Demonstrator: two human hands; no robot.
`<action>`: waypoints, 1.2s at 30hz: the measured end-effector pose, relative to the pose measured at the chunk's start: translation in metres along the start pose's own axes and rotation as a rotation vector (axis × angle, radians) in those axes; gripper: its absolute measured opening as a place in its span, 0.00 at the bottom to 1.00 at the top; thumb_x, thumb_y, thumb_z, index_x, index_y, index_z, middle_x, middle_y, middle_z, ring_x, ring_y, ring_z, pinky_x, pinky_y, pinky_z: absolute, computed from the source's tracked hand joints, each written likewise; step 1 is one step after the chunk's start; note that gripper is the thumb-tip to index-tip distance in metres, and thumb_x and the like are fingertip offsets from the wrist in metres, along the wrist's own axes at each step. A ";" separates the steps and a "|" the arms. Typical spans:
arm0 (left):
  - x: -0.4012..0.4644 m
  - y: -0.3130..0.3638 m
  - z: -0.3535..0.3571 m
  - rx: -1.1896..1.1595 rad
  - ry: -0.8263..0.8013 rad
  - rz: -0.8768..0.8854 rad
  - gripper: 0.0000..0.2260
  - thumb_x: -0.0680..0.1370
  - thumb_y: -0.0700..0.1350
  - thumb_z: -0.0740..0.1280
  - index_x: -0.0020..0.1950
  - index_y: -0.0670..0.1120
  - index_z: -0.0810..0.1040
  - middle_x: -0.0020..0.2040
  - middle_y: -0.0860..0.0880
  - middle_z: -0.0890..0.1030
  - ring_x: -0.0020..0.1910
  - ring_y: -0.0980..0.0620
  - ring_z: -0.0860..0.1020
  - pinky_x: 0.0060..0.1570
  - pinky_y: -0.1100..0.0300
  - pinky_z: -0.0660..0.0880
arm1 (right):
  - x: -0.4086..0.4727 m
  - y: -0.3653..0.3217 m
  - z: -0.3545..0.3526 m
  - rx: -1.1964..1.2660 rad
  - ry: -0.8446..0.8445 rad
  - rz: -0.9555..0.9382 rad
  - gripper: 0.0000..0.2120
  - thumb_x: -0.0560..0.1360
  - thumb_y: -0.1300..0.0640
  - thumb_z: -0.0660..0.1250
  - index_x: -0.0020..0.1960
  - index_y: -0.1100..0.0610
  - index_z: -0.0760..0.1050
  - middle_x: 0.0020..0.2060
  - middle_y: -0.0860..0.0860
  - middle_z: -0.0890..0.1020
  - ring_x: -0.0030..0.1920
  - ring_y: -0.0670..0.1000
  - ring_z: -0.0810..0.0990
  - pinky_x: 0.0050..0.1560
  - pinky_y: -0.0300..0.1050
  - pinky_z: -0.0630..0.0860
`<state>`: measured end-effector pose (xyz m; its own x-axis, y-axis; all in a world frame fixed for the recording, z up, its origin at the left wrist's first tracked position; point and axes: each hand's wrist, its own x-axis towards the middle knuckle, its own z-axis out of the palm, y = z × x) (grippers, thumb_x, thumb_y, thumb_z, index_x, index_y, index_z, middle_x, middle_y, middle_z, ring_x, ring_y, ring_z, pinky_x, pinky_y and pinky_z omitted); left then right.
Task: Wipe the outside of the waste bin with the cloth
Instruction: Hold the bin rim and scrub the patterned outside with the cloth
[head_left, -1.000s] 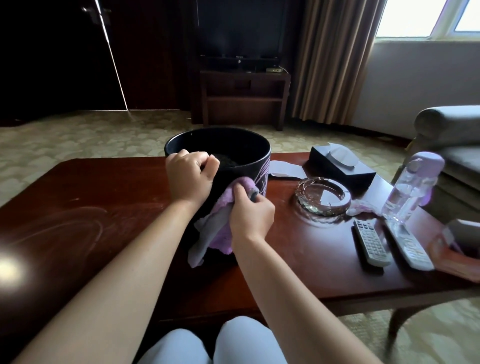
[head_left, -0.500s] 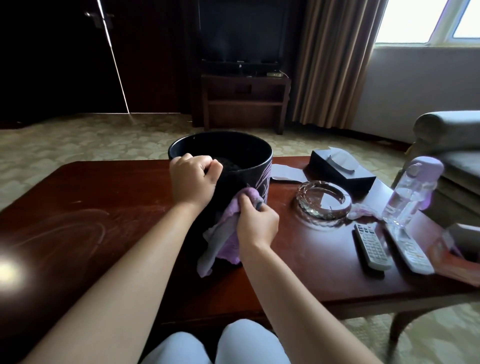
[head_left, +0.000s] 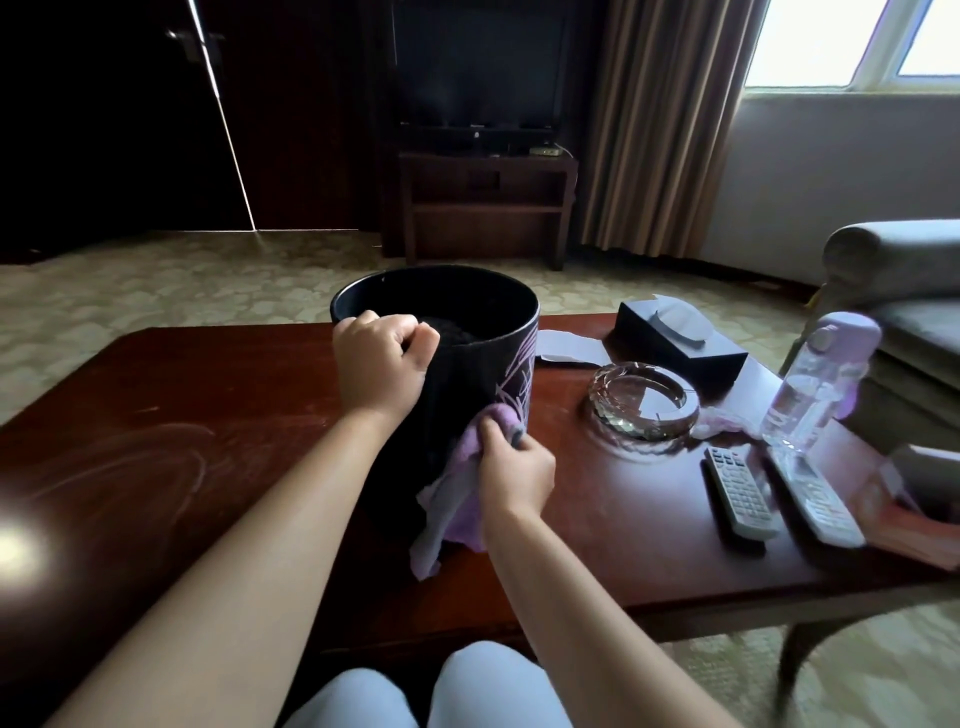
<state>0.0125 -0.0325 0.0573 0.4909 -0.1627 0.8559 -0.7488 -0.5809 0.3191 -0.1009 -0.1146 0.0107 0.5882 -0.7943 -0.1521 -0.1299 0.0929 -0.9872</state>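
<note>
Right hand (head_left: 514, 470) has dropped from just under the rim to low on the near-right side of the waste bin (head_left: 470, 379) since a second ago; left hand hasn't shifted.

Right hand is curled around the bunched purple cloth (head_left: 470, 480), pressing it on the bin wall by the pale line pattern. Loose tail of the cloth hangs down to the table (head_left: 208, 441). Left hand (head_left: 382, 366) is clenched over the near-left rim, steadying the bin, which stands upright mid-table.

Risks, near to far:
- Cloth tail drags on the table and could catch under the bin base; a tug would then jolt the bin.
- Stroke is low and pushes away and rightward. If the rim hold slackens, the bin could slide or tip on the polished top. Something dark sits inside, can't tell what; a tip would dump it.
- Glass ashtray (head_left: 644, 400) is near the bin's right side, so a sliding bin could knock it.
- Two remote controls (head_left: 740, 491) and the clear water bottle (head_left: 818, 384) sit further right; the bottle is tall and leaning, easy to topple with a wide elbow swing.
- Far side of the bin is hidden and probably unwiped; reaching round without turning the bin invites a tip.
</note>
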 end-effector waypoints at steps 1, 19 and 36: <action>0.000 0.001 0.000 -0.003 -0.002 0.000 0.16 0.71 0.49 0.56 0.24 0.48 0.58 0.21 0.50 0.60 0.26 0.47 0.64 0.36 0.53 0.58 | -0.001 0.008 -0.001 -0.017 -0.016 0.038 0.18 0.72 0.49 0.69 0.30 0.58 0.71 0.25 0.48 0.73 0.30 0.46 0.72 0.36 0.42 0.67; 0.000 -0.002 0.003 0.018 0.022 0.013 0.18 0.71 0.50 0.56 0.25 0.50 0.51 0.21 0.55 0.54 0.25 0.48 0.61 0.38 0.52 0.66 | 0.014 0.066 0.012 0.128 -0.037 0.215 0.14 0.72 0.52 0.70 0.30 0.56 0.75 0.29 0.51 0.78 0.36 0.50 0.77 0.41 0.41 0.70; 0.000 0.002 0.006 0.024 0.102 -0.002 0.17 0.68 0.47 0.58 0.24 0.52 0.52 0.20 0.57 0.52 0.24 0.50 0.61 0.36 0.57 0.60 | 0.047 0.109 -0.004 -0.211 -0.227 0.136 0.09 0.72 0.52 0.68 0.36 0.56 0.78 0.34 0.51 0.82 0.39 0.51 0.80 0.42 0.43 0.74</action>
<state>0.0135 -0.0386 0.0559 0.4438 -0.0800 0.8925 -0.7362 -0.6004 0.3122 -0.0907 -0.1439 -0.1034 0.7140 -0.6267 -0.3122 -0.3678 0.0437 -0.9289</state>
